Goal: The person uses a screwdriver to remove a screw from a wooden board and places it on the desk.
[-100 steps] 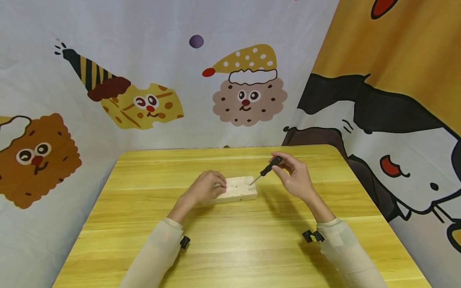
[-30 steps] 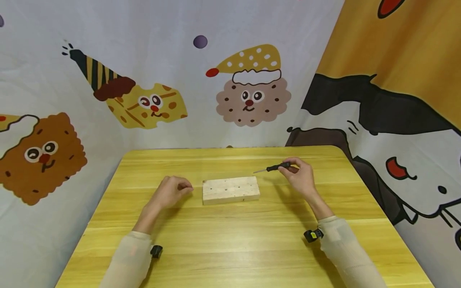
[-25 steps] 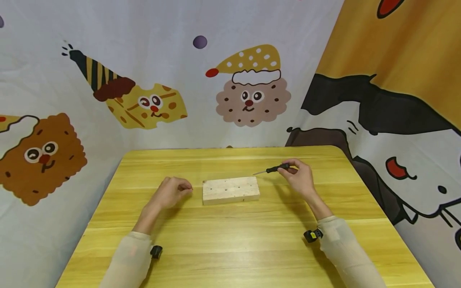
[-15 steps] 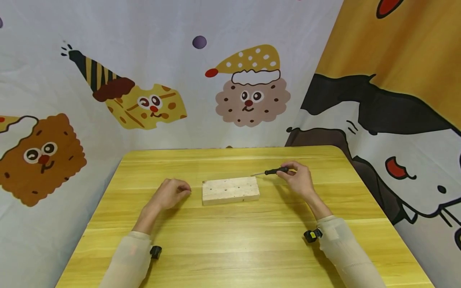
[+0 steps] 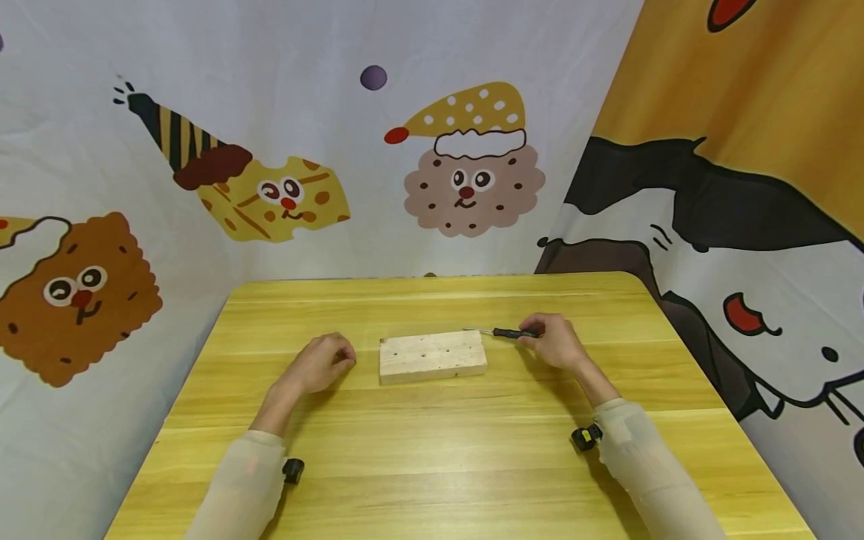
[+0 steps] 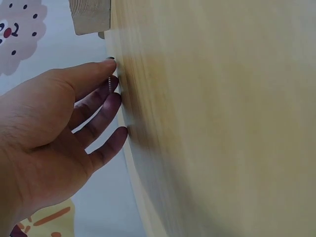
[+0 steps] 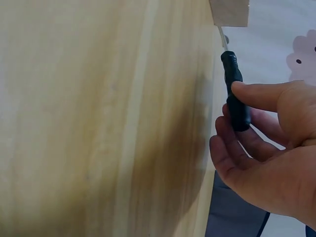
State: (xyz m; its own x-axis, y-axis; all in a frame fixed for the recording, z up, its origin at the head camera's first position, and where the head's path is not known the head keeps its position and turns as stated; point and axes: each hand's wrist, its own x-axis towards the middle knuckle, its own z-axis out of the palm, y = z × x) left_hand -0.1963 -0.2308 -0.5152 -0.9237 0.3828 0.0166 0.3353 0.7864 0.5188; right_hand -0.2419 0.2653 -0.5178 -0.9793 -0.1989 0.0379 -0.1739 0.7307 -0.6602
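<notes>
A pale wooden block (image 5: 432,356) with several small dark holes in its top lies flat near the middle of the table. Left of it, low over the tabletop, my left hand (image 5: 316,365) pinches a small threaded screw (image 6: 109,85) between thumb and fingertips; the left wrist view shows its thread. My right hand (image 5: 556,343), to the block's right, holds a black-handled screwdriver (image 5: 509,333) by the rear of its handle. The screwdriver is nearly level and close to the table, its thin shaft pointing left past the block's far right corner. Whether it touches the table, I cannot tell.
The yellow wood-grain table (image 5: 418,450) extends around the block, its far edge near a patterned cloth backdrop (image 5: 378,172). A small black device (image 5: 293,471) is worn at the left wrist, and another device (image 5: 586,437) at the right wrist.
My left hand has left the block and moved left. The screwdriver's tip has come off the block's top; my right hand has since lowered it toward the table behind the block's right end.
</notes>
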